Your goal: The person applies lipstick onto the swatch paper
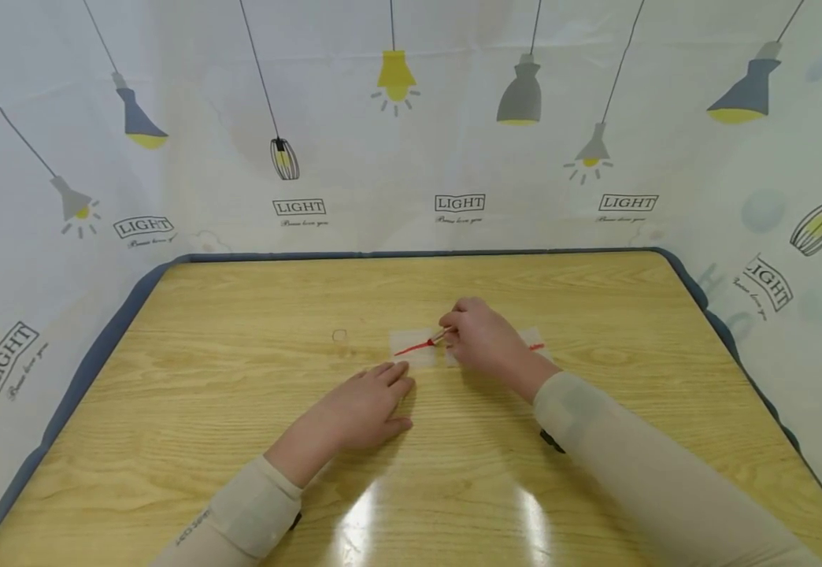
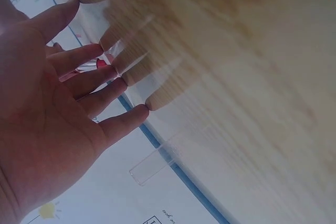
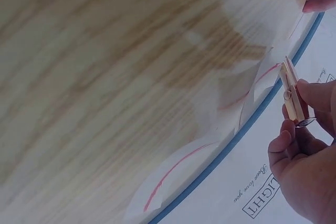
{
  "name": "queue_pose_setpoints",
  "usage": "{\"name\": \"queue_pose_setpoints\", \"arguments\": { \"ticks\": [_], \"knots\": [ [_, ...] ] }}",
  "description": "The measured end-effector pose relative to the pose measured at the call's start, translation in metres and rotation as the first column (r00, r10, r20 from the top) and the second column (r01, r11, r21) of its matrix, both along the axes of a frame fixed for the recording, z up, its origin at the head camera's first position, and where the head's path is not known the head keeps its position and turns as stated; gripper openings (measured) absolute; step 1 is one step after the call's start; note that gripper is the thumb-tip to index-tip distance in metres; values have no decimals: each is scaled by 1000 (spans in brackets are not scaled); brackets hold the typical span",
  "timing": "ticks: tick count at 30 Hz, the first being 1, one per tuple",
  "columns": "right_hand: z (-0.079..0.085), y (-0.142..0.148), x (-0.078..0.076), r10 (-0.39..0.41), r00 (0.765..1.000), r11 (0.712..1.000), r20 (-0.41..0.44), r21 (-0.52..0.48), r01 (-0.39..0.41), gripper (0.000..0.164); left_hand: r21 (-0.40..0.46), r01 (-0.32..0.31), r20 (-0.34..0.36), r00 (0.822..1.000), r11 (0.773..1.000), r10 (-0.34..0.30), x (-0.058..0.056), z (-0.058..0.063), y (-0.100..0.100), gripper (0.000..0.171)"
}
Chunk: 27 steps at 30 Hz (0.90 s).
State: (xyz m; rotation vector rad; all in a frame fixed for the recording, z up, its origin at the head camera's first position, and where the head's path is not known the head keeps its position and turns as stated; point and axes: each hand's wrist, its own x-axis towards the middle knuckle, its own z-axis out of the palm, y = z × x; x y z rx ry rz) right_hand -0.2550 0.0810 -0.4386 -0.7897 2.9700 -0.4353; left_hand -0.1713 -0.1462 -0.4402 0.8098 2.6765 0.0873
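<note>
My right hand (image 1: 483,339) pinches a slim gold lipstick (image 1: 441,336) between thumb and fingers. Its red tip meets the left of two thin whitish paper pieces (image 1: 400,339), at the end of a red streak (image 1: 411,348). The right paper piece (image 1: 540,335) lies partly hidden under my right hand and bears another red mark (image 1: 536,346). In the right wrist view the lipstick (image 3: 292,93) shows as a gold case. With fingers spread and fairly straight, my left hand (image 1: 367,409) rests its fingertips on the table at the left paper's lower edge.
A small clear cap-like piece (image 1: 339,335) lies left of the papers; the left wrist view shows it as a clear tube (image 2: 149,169). The wood-grain table (image 1: 241,378) has a blue edge and is backed by a lamp-printed white sheet (image 1: 354,157).
</note>
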Motion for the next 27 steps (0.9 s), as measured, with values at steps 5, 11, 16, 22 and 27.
{"name": "queue_pose_setpoints", "arguments": {
  "ticks": [5, 11, 16, 22, 27],
  "knots": [
    [1, 1, 0, -35, 999, 999, 29, -13, 35, 29, -1, 3, -11, 1000, 1000, -3, 0, 0, -1, 66],
    [0, 2, -1, -25, 1000, 1000, 2, -18, 25, 29, 5, 6, -16, 1000, 1000, -6, 0, -1, -1, 66],
    [4, 4, -2, -23, 999, 999, -42, -51, 21, 28, 17, 7, -23, 1000, 1000, -6, 1, -1, -1, 66],
    [12, 11, -3, -32, 998, 994, -49, -102, 26, 28, 11, 5, -31, 1000, 1000, -4, 1, -1, -1, 66],
    [23, 17, -4, -77, 997, 982, -6, -175, 75, 28, 19, 1, -51, 999, 1000, 0, 1, -1, 0, 66]
  ]
}}
